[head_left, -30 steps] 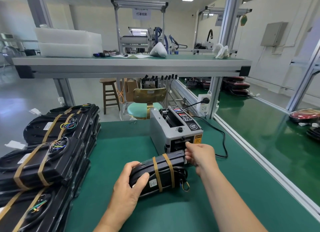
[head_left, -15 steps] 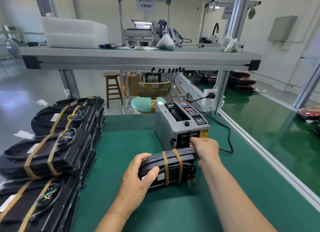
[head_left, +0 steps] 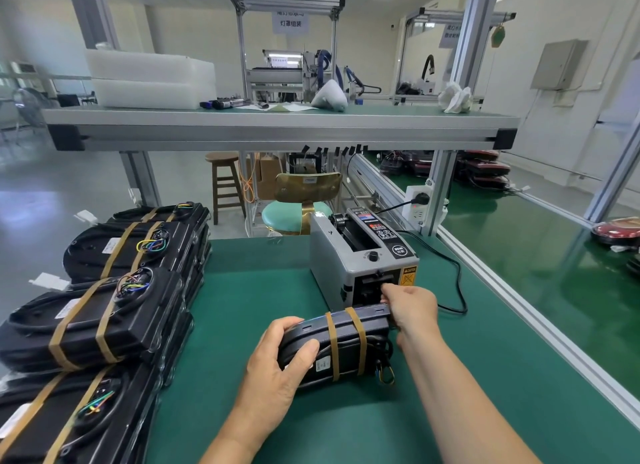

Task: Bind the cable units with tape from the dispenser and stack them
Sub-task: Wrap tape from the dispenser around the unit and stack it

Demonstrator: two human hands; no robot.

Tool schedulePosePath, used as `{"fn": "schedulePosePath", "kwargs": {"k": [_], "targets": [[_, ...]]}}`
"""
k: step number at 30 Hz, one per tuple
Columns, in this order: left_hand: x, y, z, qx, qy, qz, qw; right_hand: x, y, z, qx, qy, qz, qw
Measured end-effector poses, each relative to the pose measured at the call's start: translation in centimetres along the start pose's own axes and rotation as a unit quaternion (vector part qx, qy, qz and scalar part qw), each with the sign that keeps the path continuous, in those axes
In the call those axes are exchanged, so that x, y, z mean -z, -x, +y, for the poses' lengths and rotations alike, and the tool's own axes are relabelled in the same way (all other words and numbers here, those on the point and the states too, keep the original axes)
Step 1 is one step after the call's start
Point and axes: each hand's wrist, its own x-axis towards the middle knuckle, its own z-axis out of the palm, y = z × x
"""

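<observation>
A black cable unit (head_left: 341, 346) with two brown tape bands lies on the green mat just in front of the grey tape dispenser (head_left: 360, 259). My left hand (head_left: 277, 370) grips the unit's near left end, thumb on top. My right hand (head_left: 410, 308) is at the dispenser's outlet slot above the unit's far right end, fingers curled at the slot; whether tape is between them is hidden. Stacks of taped cable units (head_left: 100, 311) stand on the left of the bench.
The dispenser's black power cord (head_left: 457, 287) loops to a socket (head_left: 420, 204) on the right post. An aluminium rail (head_left: 519, 311) edges the mat on the right. A shelf (head_left: 277, 128) spans overhead; a stool and a chair stand beyond the bench.
My right hand has moved slightly up from the unit's end to the dispenser slot. The left hand keeps its grip, and my head has shifted a little.
</observation>
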Motion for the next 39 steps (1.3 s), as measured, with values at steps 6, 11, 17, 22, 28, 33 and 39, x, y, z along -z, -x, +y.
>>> {"fn": "schedulePosePath", "kwargs": {"k": [6, 11, 17, 22, 28, 33, 39], "targets": [[-0.1, 0.0, -0.2, -0.005, 0.002, 0.009, 1.0, 1.8, 1.3, 0.1, -0.008, -0.104, 0.001, 0.995], [-0.3, 0.0, -0.4, -0.003, 0.007, 0.018, 1.0, 2.6, 4.7, -0.9, 0.057, -0.183, -0.01, 0.981], [-0.5, 0.0, -0.5, 0.007, 0.017, 0.02, 1.0, 2.1, 9.1, -1.7, 0.053, -0.194, -0.113, 0.973], [-0.6, 0.0, -0.5, -0.012, 0.006, 0.043, 0.999, 1.3, 10.3, -0.7, 0.025, -0.183, -0.161, 0.969], [-1.0, -0.4, -0.9, 0.012, 0.028, 0.088, 0.996, 1.3, 10.7, -0.2, 0.011, -0.156, -0.2, 0.967], [-1.1, -0.6, -1.2, 0.012, 0.006, 0.081, 0.997, 1.0, 11.7, 0.4, 0.005, -0.128, -0.254, 0.959], [-1.2, -0.4, -0.8, 0.02, 0.006, 0.085, 0.996, 0.3, 12.5, 0.8, -0.002, -0.115, -0.286, 0.951]]}}
